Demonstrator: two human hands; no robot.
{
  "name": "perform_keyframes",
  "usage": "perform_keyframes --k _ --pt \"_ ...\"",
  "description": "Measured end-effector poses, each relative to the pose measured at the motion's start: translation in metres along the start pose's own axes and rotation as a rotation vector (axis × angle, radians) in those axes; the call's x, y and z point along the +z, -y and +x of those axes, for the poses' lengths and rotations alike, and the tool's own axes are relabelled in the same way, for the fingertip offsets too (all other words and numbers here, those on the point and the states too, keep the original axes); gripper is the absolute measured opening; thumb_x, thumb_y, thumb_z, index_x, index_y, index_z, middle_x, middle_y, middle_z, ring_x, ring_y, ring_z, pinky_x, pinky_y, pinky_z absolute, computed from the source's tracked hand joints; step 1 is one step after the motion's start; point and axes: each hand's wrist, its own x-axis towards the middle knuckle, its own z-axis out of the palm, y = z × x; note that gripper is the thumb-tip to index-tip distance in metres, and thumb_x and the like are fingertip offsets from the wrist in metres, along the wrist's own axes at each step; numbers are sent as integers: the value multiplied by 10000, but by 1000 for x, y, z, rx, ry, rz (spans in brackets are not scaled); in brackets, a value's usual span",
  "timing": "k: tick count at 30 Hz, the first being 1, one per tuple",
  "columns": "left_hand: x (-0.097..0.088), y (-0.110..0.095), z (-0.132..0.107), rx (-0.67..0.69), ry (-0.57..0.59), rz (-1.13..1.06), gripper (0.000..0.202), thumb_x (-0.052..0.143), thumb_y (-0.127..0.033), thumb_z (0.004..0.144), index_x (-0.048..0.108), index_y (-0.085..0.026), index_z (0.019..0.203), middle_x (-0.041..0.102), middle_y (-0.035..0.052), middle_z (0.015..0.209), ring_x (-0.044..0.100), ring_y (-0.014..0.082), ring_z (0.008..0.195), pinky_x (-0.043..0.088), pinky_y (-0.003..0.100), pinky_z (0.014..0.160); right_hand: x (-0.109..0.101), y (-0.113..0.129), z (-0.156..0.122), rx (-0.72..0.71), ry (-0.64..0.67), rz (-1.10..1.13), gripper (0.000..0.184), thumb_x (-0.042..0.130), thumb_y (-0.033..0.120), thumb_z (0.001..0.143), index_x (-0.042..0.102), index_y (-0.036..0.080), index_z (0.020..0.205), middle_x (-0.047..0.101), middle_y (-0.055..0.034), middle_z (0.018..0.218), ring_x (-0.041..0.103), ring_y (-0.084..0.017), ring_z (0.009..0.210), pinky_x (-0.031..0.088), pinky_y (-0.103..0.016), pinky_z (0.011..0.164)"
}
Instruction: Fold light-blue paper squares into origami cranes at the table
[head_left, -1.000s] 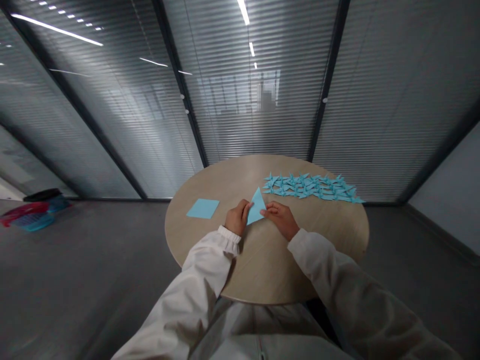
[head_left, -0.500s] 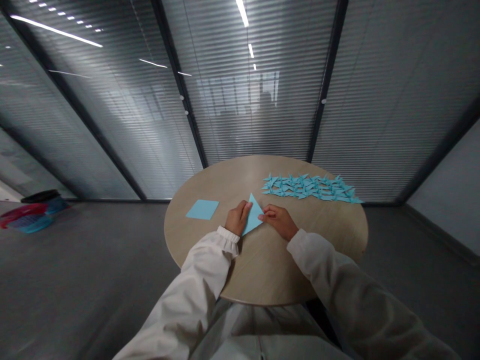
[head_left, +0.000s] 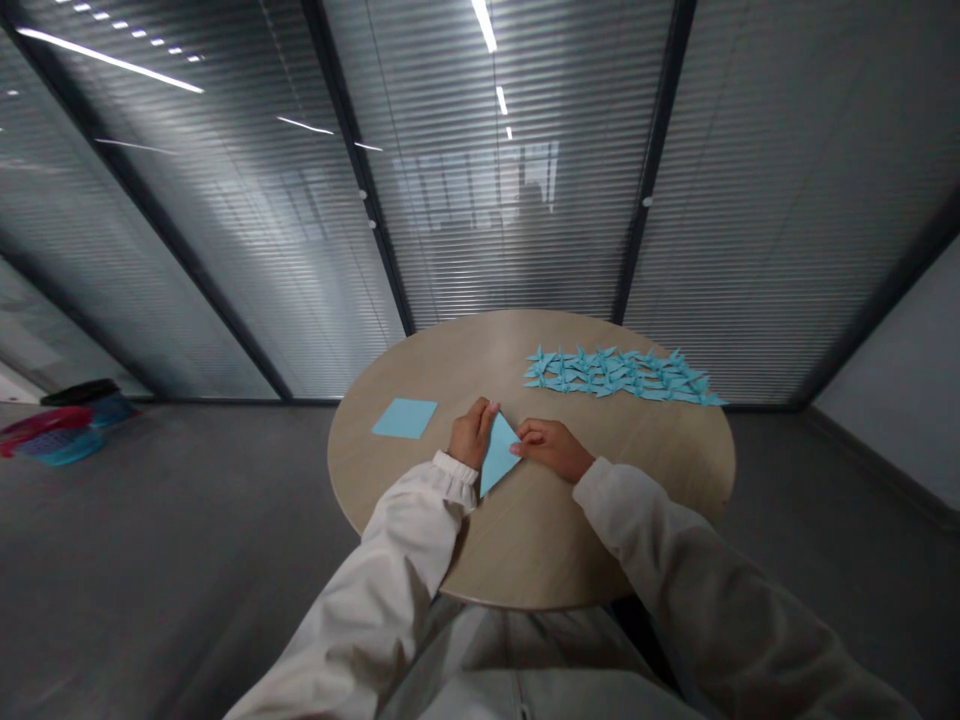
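Note:
A light blue paper triangle (head_left: 497, 452) lies folded on the round wooden table (head_left: 540, 540), between my two hands. My left hand (head_left: 469, 434) presses its left edge with fingers curled over the paper. My right hand (head_left: 550, 446) pinches the triangle's right corner with closed fingers. Both arms wear white sleeves. The triangle's tip points toward me.
A flat light blue paper square (head_left: 405, 418) lies to the left of my hands. Several folded blue paper cranes (head_left: 615, 374) sit in rows at the table's far right. Glass walls with blinds stand behind. Coloured baskets (head_left: 52, 430) rest on the floor at far left.
The paper triangle has turned and come down: its tip pointed up and away a second ago, and now it lies flatter with a tip toward me. Both hands moved slightly left.

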Motion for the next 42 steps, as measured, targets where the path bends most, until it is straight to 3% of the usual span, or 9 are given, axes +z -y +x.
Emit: perform_keyframes --k 7,15,22,28,30,33,37,42 --pt "-2 -1 -1 -2 -44 11 349 306 -397 891 552 -182 770 512 -16 584 472 103 514 355 207 554 2 7 -2 11 10 5 322 710 419 591 569 168 734 639 8 634 577 -131 592 422 -236 579" --pt "-2 6 2 -72 -50 -212 399 368 -478 850 599 -166 759 633 25 674 540 118 572 409 217 575 1 1 -2 -5 45 -41 297 682 419 628 567 167 736 640 7 640 583 -132 598 428 -235 575" --pt "3 9 7 -169 21 -514 461 427 -521 801 608 -134 973 565 3 596 510 114 514 386 214 456 -5 -10 6 -92 -109 -77 214 585 387 726 564 186 797 643 1 713 596 -146 670 445 -261 652" --pt "12 15 10 -263 165 -620 385 608 -502 652 599 -129 743 492 -36 527 459 86 470 399 213 460 -11 -14 8 -117 -242 -154 190 522 367 777 552 197 858 629 -3 717 593 -157 680 464 -285 671" --pt "13 18 10 -280 167 -648 369 618 -495 638 591 -135 710 484 -42 515 455 81 460 404 211 457 -11 -10 6 -154 -290 -212 242 484 315 798 529 210 1011 627 -10 765 594 -163 732 472 -306 712" --pt "13 22 12 -315 128 -637 364 611 -498 633 573 -139 684 463 -49 493 441 76 439 401 212 449 -11 -3 2 -375 -312 -391 406 458 160 758 506 220 1156 559 -72 1097 514 -194 1038 427 -355 880" --pt "12 28 13 -360 124 -640 361 604 -496 634 558 -141 683 471 -52 499 453 78 436 409 218 459 -10 0 -2 -543 -239 -632 412 511 87 697 614 252 1060 438 -62 1272 373 -230 1201 284 -427 1028" --pt "13 27 13 -369 196 -736 332 667 -437 604 584 -130 698 504 -51 511 474 73 445 426 213 476 -7 -3 0 -540 -237 -690 162 657 237 708 686 250 867 497 -58 1205 418 -232 1146 310 -411 1003"
